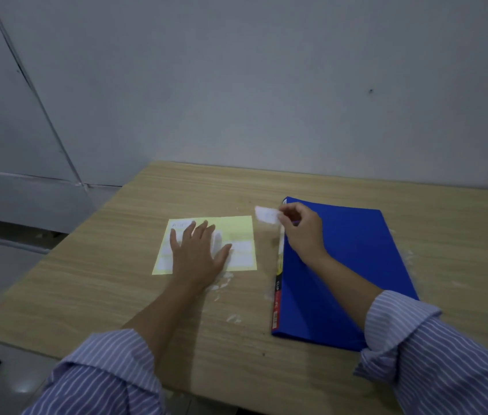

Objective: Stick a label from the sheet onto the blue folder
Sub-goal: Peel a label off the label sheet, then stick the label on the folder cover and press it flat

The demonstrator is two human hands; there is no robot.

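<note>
Left hand [199, 250] is covering the middle of the label sheet [238, 232], incl. several labels. Label [265, 215] pinched in right hand [301, 232] is showing blurred; print illegible. Both sleeves are running off the bottom edge.

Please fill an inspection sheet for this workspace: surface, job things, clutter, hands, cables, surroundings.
Surface: wooden table, with whitish scuffs near the middle.
Job things: yellow sheet lies flat; blue folder lies closed to its right; one label, blurred, is off the sheet.
Clutter: nothing seen.
Hands: left hand presses flat on the sheet; right hand pinches the label in its fingers, above the folder's far left corner.
Cables: nothing seen.
Surroundings: grey wall behind the table.
</note>
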